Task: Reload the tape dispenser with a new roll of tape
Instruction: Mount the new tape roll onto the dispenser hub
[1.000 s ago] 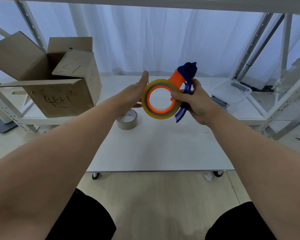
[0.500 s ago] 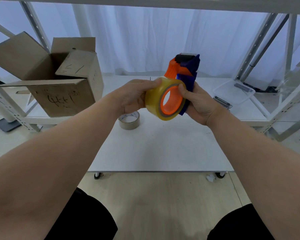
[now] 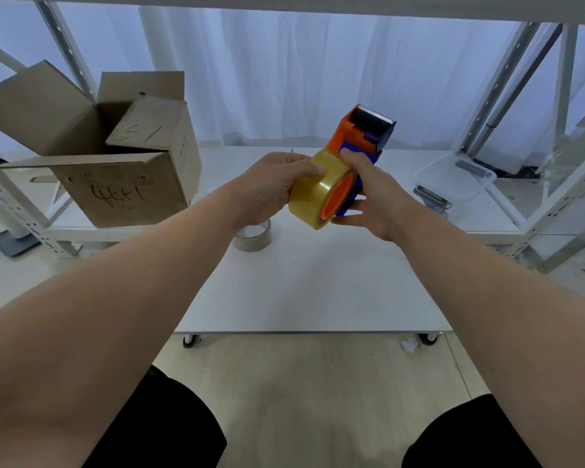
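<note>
An orange and blue tape dispenser (image 3: 363, 136) is held in the air above the white table (image 3: 304, 285), its black roller and toothed blade pointing up and away. A yellowish clear tape roll (image 3: 313, 190) sits on the dispenser's orange hub. My left hand (image 3: 271, 187) grips the roll's outer surface from the left, thumb on top. My right hand (image 3: 372, 197) holds the dispenser's body and handle from the right and below, hiding most of the handle.
A nearly spent tape roll (image 3: 253, 235) lies on the table under my left hand. An open cardboard box (image 3: 115, 163) stands at the left. A clear plastic tray (image 3: 455, 177) and a metal clip (image 3: 431, 197) lie at the right. Shelf uprights flank both sides.
The dispenser has been turned so its roller end points up and away. My left hand went from flat against the roll to gripping its outer surface. The roll now shows its side more.
</note>
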